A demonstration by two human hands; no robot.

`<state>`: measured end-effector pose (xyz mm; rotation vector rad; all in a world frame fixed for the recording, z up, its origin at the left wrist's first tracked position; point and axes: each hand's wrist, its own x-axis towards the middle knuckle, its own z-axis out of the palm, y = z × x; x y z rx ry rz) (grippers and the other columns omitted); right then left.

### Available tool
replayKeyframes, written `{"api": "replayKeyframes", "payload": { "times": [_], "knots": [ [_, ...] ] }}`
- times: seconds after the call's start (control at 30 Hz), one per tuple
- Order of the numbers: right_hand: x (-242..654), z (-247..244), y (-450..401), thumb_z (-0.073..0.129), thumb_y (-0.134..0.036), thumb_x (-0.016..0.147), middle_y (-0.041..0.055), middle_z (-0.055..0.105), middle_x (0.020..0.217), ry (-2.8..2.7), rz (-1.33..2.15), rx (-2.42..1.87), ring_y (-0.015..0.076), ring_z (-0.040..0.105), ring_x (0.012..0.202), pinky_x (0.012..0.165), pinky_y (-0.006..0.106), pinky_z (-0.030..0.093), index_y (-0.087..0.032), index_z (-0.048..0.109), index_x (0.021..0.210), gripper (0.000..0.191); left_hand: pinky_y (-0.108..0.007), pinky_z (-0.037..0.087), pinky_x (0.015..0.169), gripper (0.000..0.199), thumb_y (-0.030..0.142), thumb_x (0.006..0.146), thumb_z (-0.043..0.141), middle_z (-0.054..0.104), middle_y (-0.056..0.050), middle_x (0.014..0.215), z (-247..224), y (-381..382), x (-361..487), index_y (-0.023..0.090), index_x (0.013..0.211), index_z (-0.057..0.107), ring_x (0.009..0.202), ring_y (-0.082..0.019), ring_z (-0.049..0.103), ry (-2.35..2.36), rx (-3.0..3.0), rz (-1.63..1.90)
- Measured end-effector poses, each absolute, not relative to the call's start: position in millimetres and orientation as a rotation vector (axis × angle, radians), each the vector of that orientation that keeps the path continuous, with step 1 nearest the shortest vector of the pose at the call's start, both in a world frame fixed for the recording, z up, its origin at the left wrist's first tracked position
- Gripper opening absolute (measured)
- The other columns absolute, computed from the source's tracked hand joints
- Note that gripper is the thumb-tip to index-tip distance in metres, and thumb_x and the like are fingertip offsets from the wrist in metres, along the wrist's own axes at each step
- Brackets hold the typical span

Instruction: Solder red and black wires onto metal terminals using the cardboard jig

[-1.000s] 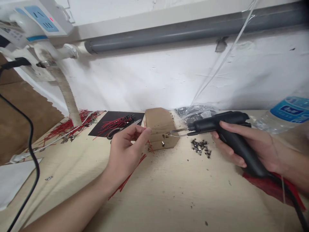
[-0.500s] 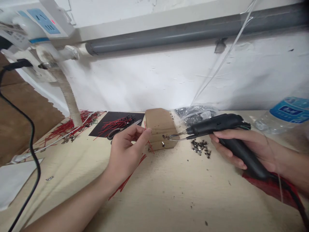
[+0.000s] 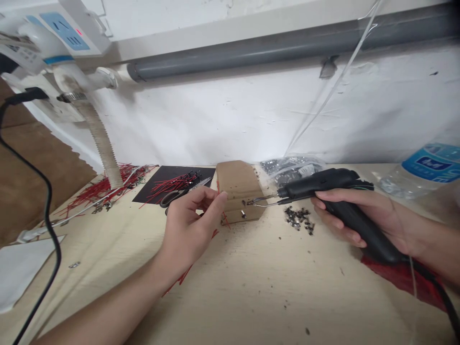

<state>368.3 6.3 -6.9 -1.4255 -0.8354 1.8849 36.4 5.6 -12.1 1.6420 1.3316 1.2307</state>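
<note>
My left hand (image 3: 192,223) is closed in a pinch on a thin red wire (image 3: 217,187), at the left edge of a brown cardboard block (image 3: 237,176). Wrapped round the handle of a black soldering gun (image 3: 318,184) is my right hand (image 3: 390,215). The gun's metal tip (image 3: 264,199) points left, over the scorched middle of the cardboard. A small shiny metal piece (image 3: 243,214) rests on the cardboard just below the tip. More red wires (image 3: 185,275) lie on the table beside my left forearm, partly hidden by it.
Small dark metal parts (image 3: 299,219) lie in a pile under the gun. Behind are a clear bag of parts (image 3: 294,170) and a water bottle (image 3: 427,167). Scissors (image 3: 170,197) and wired pieces (image 3: 179,182) lie on a black sheet. A black cord (image 3: 48,206) hangs at left.
My left hand has shifted very slightly right with the red wire. The soldering gun has moved a touch left, its tip still over the cardboard.
</note>
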Motion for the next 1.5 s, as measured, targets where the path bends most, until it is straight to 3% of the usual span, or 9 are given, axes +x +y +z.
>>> {"api": "replayKeyframes", "payload": {
  "times": [1.5],
  "knots": [
    [367.7, -6.2, 4.6, 0.086, -0.05, 0.078, -0.0017, 0.062, 0.053, -0.846, 1.867, -1.443, 0.0095, 0.051, 0.036, 0.031, 0.018, 0.045, -0.021, 0.068, 0.073, 0.034, -0.024, 0.037, 0.057, 0.029, 0.034, 0.101, 0.066, 0.06, 0.003, 0.068, -11.5, 2.8, 37.3, 0.019, 0.076, 0.067, 0.062, -0.01, 0.048, 1.345, 1.861, 1.236]
  ]
}}
